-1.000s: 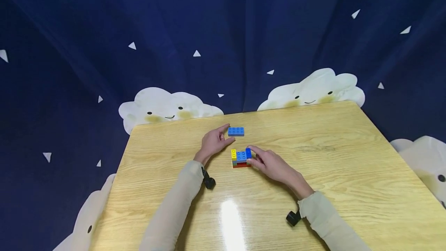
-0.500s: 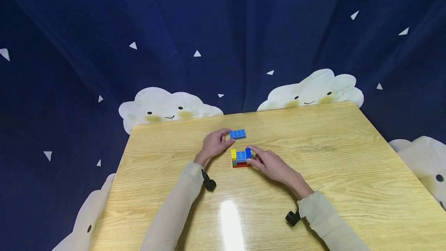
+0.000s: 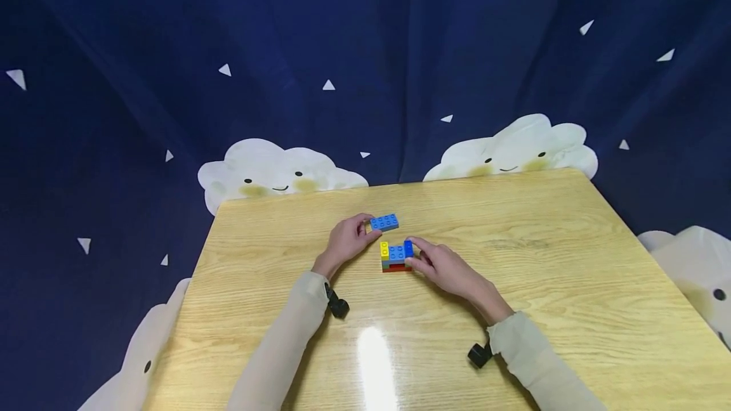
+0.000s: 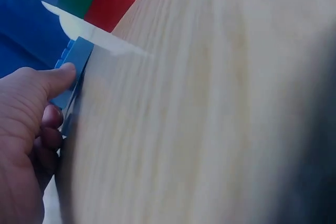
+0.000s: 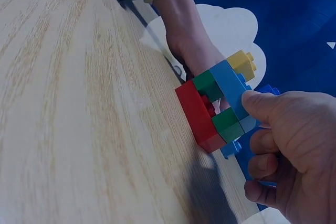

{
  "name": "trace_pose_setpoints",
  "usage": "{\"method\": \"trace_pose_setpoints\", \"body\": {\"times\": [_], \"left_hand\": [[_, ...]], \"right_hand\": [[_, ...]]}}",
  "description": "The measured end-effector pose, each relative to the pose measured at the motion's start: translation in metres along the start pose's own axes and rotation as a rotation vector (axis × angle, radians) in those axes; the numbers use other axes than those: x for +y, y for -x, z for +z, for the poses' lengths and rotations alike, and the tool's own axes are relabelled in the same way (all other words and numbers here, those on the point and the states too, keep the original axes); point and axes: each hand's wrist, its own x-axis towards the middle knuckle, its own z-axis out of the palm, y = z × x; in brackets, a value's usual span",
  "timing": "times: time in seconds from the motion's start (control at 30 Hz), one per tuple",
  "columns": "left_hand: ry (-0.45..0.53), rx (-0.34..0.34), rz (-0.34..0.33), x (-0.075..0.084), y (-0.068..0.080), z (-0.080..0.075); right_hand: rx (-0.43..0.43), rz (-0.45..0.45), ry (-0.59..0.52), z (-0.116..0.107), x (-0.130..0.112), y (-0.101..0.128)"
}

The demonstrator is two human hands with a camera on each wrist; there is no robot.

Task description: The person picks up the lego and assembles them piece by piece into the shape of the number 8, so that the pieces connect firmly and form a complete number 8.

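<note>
A light-blue eight-stud brick (image 3: pixel 384 222) is at the far middle of the table, its left end pinched between the thumb and fingers of my left hand (image 3: pixel 346 239). Nearer to me stands a stack of toy bricks (image 5: pixel 198 116): red at the bottom, two green bricks (image 5: pixel 229 124) with a gap between them, light blue across these, then yellow (image 5: pixel 242 65) at the left end on top. At the right end on top is a small dark-blue brick (image 3: pixel 408 248). My right hand (image 3: pixel 451 269) pinches it between thumb and fingers; in the right wrist view the thumb hides most of it.
The wooden table (image 3: pixel 542 259) extends around both hands. Behind it hangs a dark-blue curtain (image 3: pixel 365 49) with white triangles and cloud shapes. A black wrist camera (image 3: pixel 480 355) sits at my right sleeve, and another black camera (image 3: pixel 339 307) at my left.
My left fingers have closed onto the light-blue brick's left end. The brick has turned slightly and come a little nearer to the stack. The right hand stays on the dark-blue brick.
</note>
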Motion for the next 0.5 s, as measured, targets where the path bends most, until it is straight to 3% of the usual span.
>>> {"method": "trace_pose_setpoints", "body": {"times": [0.5], "left_hand": [[0.234,0.006,0.000,0.003,0.032,-0.025]], "right_hand": [[0.000,-0.006,-0.024,0.001,0.002,0.000]]}}
